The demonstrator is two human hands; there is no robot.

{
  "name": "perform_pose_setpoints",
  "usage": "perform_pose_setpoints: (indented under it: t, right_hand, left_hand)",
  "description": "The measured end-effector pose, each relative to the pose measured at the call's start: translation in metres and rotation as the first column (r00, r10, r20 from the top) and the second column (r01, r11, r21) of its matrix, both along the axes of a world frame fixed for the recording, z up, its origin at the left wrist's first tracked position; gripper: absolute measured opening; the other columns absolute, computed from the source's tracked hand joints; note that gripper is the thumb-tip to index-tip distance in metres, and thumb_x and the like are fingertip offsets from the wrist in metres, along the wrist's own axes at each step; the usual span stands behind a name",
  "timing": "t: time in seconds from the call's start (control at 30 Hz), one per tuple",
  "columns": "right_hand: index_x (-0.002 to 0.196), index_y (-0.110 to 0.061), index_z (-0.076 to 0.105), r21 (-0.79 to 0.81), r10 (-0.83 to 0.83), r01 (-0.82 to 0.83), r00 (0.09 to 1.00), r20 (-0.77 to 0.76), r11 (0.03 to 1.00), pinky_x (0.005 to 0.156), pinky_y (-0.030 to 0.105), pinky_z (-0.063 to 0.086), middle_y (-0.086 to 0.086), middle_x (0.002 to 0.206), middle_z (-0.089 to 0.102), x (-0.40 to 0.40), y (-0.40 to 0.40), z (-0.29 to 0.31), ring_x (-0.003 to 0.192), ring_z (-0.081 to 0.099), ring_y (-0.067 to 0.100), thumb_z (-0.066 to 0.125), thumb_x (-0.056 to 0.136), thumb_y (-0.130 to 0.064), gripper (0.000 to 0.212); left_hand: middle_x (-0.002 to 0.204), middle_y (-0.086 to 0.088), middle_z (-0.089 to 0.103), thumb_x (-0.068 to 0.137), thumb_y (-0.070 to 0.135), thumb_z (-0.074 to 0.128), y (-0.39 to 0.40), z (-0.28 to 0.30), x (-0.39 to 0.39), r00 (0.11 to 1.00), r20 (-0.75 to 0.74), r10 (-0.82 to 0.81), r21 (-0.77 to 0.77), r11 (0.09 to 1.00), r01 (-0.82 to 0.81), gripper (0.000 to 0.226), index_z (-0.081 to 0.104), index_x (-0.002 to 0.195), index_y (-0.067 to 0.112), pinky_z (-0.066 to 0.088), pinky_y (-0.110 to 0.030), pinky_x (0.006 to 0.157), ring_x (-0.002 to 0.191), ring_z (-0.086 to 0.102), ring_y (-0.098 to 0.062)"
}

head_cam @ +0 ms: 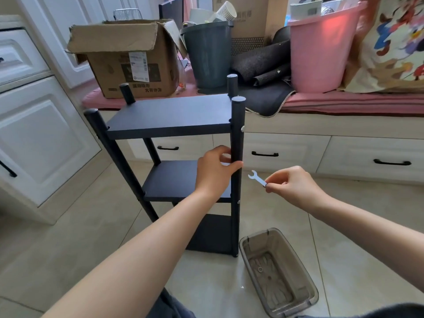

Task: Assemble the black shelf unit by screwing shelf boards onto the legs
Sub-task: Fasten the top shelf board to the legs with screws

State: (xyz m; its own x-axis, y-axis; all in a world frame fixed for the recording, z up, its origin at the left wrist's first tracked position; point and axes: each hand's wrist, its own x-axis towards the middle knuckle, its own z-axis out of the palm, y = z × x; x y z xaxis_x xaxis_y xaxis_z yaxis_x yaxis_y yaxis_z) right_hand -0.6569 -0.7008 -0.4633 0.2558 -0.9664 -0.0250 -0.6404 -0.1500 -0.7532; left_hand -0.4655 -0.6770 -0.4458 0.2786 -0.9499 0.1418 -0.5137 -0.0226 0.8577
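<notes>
Shelf unit point(183, 157), black, stands upright on floor point(68, 237) at frame center: 3 boards, 4 legs; btm board mostly hidden behind left arm. Left hand point(213, 171) grips front-right leg point(237, 138) w/ thumb & fingers curled round it. Right hand point(296, 187), at 3 o'clock of that leg, pinches small silver wrench point(257, 178), apart from leg. Clear bin point(278, 271) at 5 o'clock holds 1 small ring-shaped part; rest hard to make out. Cardboard box point(128, 60), gray bucket point(208, 53), pink bucket point(321, 49) at 12, contents partly cut off.
</notes>
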Motion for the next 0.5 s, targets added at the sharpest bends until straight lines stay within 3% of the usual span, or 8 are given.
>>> perform_pose_setpoints:
  t: [0.17, 0.37, 0.5]
  right_hand:
    - [0.084, -0.019, 0.077, 0.0, 0.015, -0.015, 1.0, -0.025, 1.0, 0.059, 0.012, 0.039, -0.008, 0.08, 0.072, -0.003, -0.007, -0.011, 0.076, 0.06, 0.0, 0.068, 0.087, -0.015, 0.01]
    - [0.088, -0.016, 0.077, -0.006, -0.008, 0.007, 0.995, -0.1, 1.0, 0.061, 0.013, 0.041, -0.004, 0.083, 0.072, -0.008, -0.019, -0.027, 0.077, 0.059, 0.0, 0.068, 0.089, -0.016, 0.009]
    - [0.088, -0.017, 0.077, -0.033, -0.017, 0.013, 0.991, -0.134, 0.999, 0.06, 0.012, 0.04, -0.004, 0.08, 0.071, -0.012, -0.023, -0.035, 0.074, 0.058, -0.001, 0.069, 0.089, -0.016, 0.008]
  left_hand:
    - [0.091, 0.009, 0.068, 0.089, 0.027, 0.078, -0.022, -0.002, -0.028, 1.0, 0.003, 0.015, -0.04, 0.999, -0.014, 0.017, 0.068, 0.101, 0.02, 0.039, -0.002, 0.054, 0.076, 0.061, 0.0]
    - [0.088, 0.015, 0.062, 0.089, 0.028, 0.078, -0.027, -0.01, -0.039, 0.998, -0.041, -0.038, -0.036, 0.999, 0.037, 0.017, 0.065, 0.099, 0.022, 0.038, -0.003, 0.059, 0.074, 0.057, 0.005]
    - [0.096, 0.016, 0.064, 0.09, 0.021, 0.077, -0.015, -0.03, -0.042, 0.985, -0.158, -0.067, -0.061, 0.996, 0.058, 0.027, 0.066, 0.114, 0.018, 0.045, -0.002, 0.071, 0.087, 0.062, 0.002]
